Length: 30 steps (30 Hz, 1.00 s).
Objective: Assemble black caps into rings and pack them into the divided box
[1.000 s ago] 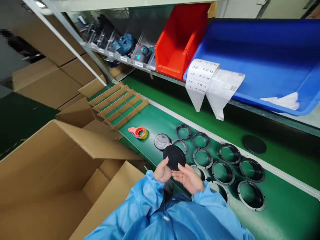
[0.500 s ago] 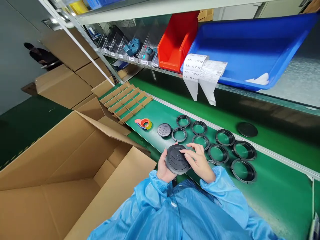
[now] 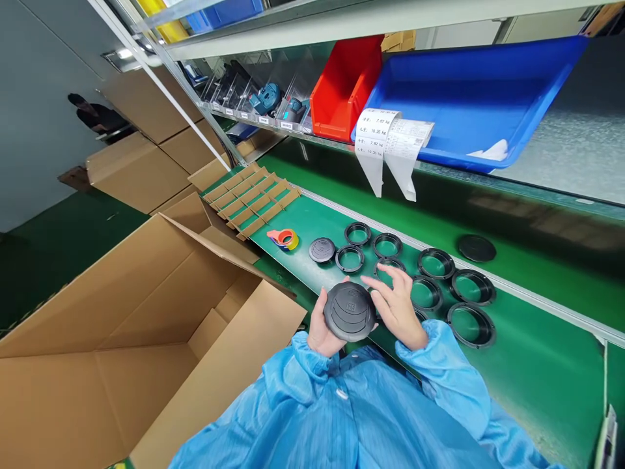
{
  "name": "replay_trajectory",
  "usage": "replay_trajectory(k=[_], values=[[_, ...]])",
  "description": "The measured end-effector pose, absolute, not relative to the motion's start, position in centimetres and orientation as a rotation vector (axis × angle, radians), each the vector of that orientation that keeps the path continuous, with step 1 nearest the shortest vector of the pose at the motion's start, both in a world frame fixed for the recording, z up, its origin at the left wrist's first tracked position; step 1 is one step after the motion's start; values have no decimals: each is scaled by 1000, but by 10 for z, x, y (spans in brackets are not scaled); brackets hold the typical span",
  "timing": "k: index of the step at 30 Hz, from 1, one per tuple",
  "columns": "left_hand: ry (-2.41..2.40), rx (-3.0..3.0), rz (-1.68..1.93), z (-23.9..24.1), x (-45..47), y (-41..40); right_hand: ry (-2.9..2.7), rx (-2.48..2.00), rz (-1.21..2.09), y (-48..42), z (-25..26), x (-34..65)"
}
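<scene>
A round black ribbed cap (image 3: 349,311) with a raised mark at its middle rests in my left hand (image 3: 322,332), whose fingers reach around its rim. Just right of the cap, my right hand (image 3: 398,306) hovers with its fingers apart and holds nothing. Beyond my hands, several black rings (image 3: 350,258) lie on the green work surface (image 3: 541,371); one is partly covered by my right fingers. A similar black cap (image 3: 321,250) sits left of the rings. Farther back on the right lies a flat black disc (image 3: 477,248).
A large open cardboard box (image 3: 146,306) stands at my left. Cardboard dividers (image 3: 254,195) and a tape dispenser (image 3: 283,239) lie at the surface's far left. Above are a red bin (image 3: 336,98), a blue tray (image 3: 469,91) and hanging paper labels (image 3: 385,143). A person (image 3: 100,117) is in the background.
My right hand has lifted off the cap's face and shifted right, its fingers now apart. The left hand still holds the cap. The camera view has shifted slightly.
</scene>
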<state>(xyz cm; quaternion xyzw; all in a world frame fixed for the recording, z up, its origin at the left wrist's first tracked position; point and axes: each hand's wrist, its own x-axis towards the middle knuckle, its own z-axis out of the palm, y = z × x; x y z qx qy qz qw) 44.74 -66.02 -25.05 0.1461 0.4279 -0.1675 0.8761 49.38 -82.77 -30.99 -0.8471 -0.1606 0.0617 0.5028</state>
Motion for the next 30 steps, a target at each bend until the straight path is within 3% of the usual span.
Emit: replay_trajectory(k=[11,22,30], values=[[954,375,-313,-254,460,-659,-418,-1752,532,-808,-329,485],[818,449,-359,-265,478,-637,-193,-1465,541,-800,-311,521],[955,348,-335,-269,504,-624,-62,-1501,591,-779,-329,527]])
